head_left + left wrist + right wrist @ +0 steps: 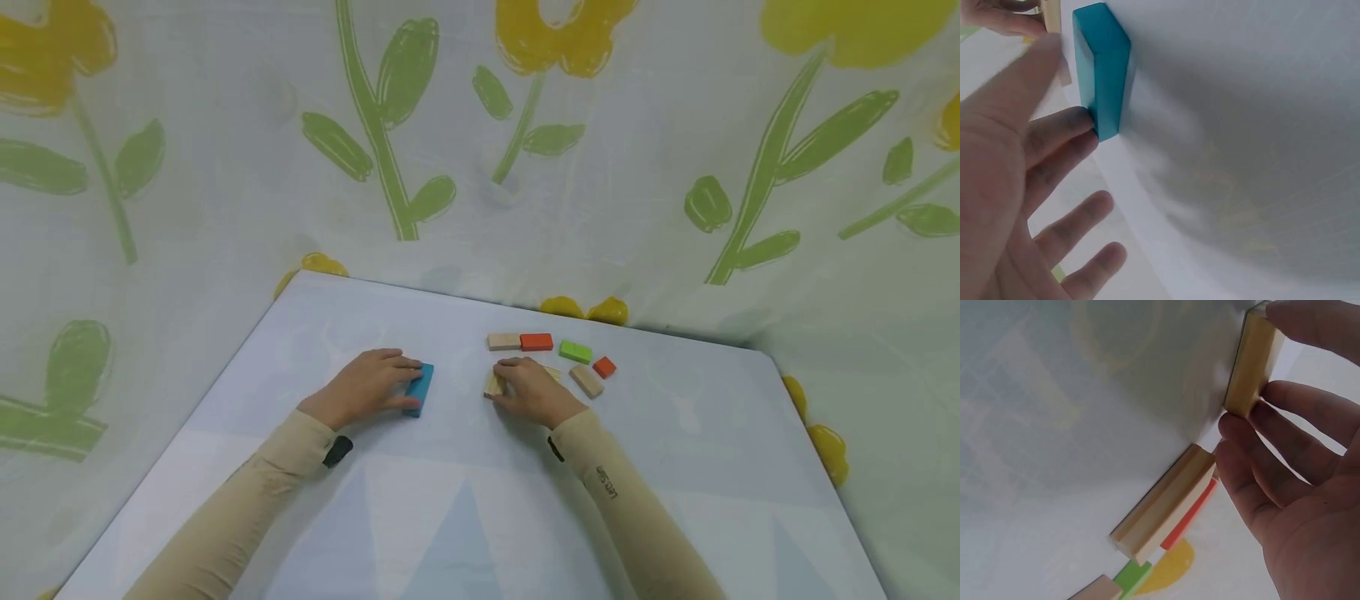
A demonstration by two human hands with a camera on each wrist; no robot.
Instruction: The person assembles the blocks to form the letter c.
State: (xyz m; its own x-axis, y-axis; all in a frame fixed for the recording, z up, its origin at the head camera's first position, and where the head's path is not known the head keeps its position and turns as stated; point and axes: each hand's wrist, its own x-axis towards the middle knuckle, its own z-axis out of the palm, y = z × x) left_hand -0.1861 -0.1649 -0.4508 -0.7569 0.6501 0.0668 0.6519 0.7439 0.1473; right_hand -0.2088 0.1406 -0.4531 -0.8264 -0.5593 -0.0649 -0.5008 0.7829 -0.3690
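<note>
Your left hand holds the blue block between thumb and fingertips, ring and little fingers spread clear of it. Well to its right, your right hand pinches a wooden block, thumb at one end, fingertips at the other. Just beside that hand lies a second wooden block; a green block and red block lie farther back on the white table.

On the table, a single block lay at the left hand, with a second block at the right hand, two end-to-end blocks behind that, and three further blocks farther right.
</note>
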